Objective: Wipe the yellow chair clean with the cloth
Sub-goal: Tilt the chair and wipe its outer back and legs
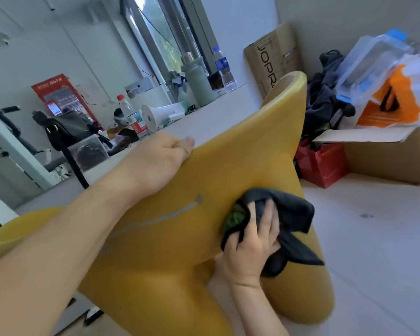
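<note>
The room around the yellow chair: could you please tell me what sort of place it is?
Probably a lived-in office or workroom, partly used for storage. A window ledge is crowded with a water bottle, a white megaphone and other clutter, and an open cardboard box by the wall is heaped with bags.

Single head view, tilted, looking down close over yellow chair (216, 166)
</note>
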The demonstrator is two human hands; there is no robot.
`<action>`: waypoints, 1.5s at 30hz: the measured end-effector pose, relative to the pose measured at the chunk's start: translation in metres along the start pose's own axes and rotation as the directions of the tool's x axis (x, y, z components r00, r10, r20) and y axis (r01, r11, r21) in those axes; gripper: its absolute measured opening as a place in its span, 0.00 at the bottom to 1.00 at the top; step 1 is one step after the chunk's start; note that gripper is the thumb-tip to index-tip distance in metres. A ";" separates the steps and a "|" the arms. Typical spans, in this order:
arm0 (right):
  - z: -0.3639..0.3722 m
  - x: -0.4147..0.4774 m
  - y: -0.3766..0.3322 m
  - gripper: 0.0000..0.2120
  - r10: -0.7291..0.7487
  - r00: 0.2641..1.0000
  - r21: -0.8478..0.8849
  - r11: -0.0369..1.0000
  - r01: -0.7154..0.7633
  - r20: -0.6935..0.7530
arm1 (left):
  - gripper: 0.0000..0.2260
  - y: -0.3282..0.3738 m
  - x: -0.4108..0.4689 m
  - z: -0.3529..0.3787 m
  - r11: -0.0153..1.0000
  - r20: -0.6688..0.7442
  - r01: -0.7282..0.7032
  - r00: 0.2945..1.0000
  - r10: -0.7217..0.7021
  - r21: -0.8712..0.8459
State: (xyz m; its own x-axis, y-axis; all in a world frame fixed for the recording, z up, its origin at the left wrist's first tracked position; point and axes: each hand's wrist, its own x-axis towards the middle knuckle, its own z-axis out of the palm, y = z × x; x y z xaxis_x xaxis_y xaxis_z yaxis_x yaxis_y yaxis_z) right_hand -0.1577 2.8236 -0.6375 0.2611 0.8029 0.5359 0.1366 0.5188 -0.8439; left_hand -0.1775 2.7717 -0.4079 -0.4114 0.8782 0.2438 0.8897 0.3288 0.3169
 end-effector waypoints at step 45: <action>-0.025 0.082 -0.074 0.24 0.003 1.000 0.574 0.819 0.002 -0.007 | 0.17 0.075 0.040 0.037 0.992 -0.170 0.079 0.984 -0.061 0.100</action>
State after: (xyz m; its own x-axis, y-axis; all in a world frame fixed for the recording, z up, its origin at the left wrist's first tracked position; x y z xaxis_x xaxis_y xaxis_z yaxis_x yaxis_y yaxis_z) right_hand -0.1225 2.8439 -0.5315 0.2682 0.8023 0.5333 -0.4366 0.5947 -0.6751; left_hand -0.1198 2.8443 -0.4084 -0.4928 0.7846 0.3761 0.8697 0.4304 0.2417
